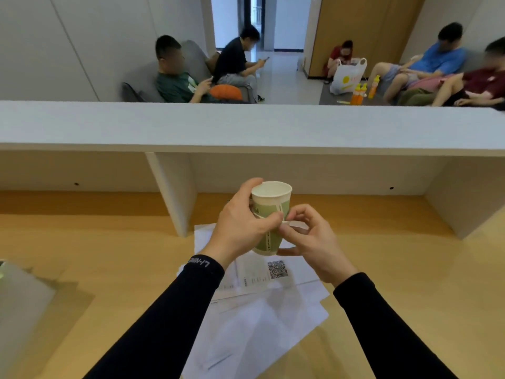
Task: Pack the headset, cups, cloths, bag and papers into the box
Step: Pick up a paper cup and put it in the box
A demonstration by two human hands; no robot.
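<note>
I hold green-and-white paper cups (pixel 270 209), one nested in another, upright above the desk. My left hand (pixel 243 228) wraps around the upper cup from the left. My right hand (pixel 306 239) pinches the rim of the lower cup with thumb and forefinger and supports its base. Under my hands several white papers (pixel 262 305) lie spread on the wooden desk (pixel 396 269), one showing a QR code. The headset, cloths and bag are not in view.
A grey flap-like edge (pixel 24 294), perhaps the box, shows at the far left. A white raised counter (pixel 246 127) with a divider panel (pixel 175 192) borders the desk's far side. Beyond it several people sit on sofas.
</note>
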